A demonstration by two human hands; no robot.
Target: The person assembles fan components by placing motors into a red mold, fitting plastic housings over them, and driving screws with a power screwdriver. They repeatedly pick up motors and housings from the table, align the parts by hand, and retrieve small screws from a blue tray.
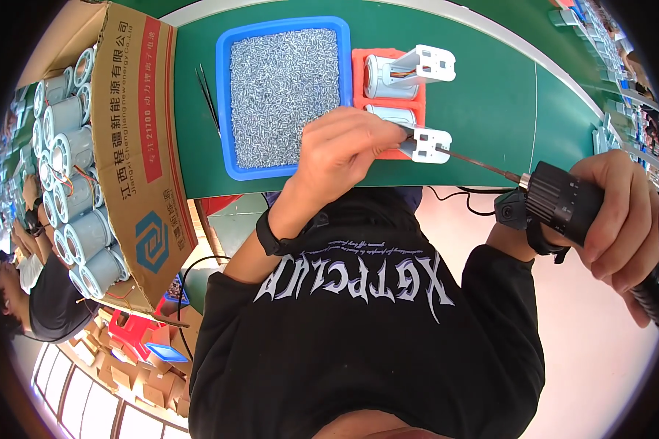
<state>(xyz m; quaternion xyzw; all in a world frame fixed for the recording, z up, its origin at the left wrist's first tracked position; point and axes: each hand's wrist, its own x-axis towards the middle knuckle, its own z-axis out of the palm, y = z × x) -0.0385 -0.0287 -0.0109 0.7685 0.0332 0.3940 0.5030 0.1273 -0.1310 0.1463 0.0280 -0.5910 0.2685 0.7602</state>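
Right hand [615,212] holds black screwdriver [564,201]; brown carton [135,146] stands left.

Glossy blue plastic tray [224,110] holds shiny metal screws [282,80]; cardboard box [135,146] matt.

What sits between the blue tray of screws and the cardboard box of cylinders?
In the head view, a pair of thin black tweezers lies on the green belt between the blue tray and the cardboard box.

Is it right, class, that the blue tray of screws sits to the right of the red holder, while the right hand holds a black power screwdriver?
One detail is wrong. The head view shows the blue tray of screws to the left of the red holder, not the right. The rest stands: the right hand holds the black screwdriver.
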